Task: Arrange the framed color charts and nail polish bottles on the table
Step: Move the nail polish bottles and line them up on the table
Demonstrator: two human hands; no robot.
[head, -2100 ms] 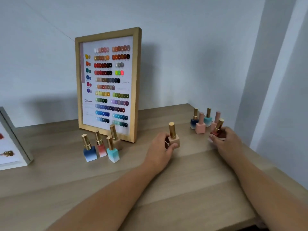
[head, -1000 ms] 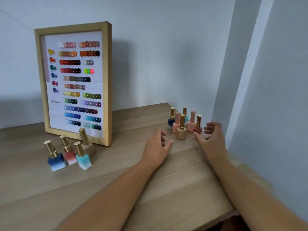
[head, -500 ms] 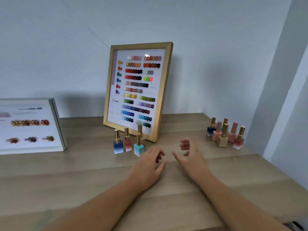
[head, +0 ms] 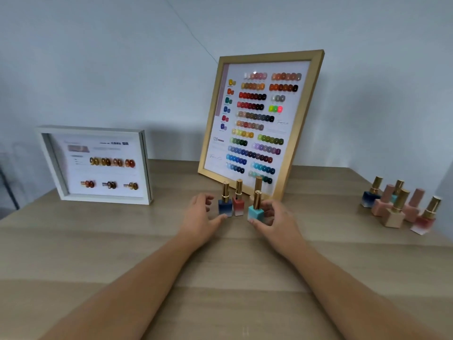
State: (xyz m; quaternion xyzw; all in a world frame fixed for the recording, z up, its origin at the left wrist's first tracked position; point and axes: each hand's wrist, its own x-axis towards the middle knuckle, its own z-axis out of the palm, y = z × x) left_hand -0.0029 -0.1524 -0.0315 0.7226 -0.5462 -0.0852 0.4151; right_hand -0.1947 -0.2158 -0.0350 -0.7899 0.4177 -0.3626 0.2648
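Bottles cluster before the wood frame [head: 259, 119]: blue bottle [head: 225, 206], red bottle [head: 238, 205], teal bottle [head: 255, 212], and a tan one [head: 258, 184] whose base hides behind the teal bottle's cap. The left hand [head: 201, 220] curls loosely beside the blue bottle, thumb at its base, and the right hand [head: 275, 220] cups the teal bottle; whether either truly grips is unclear. A white frame [head: 95, 165], its text too blurred to read, leans at the left of the wooden table [head: 220, 290] against a pale wall [head: 98, 57], with six more bottles [head: 399, 207] at the right.

wall [head: 98, 57]: pale blue-grey, plain | thin line [head: 196, 42]: slants across it | left edge: dark, unclear object [head: 7, 187]
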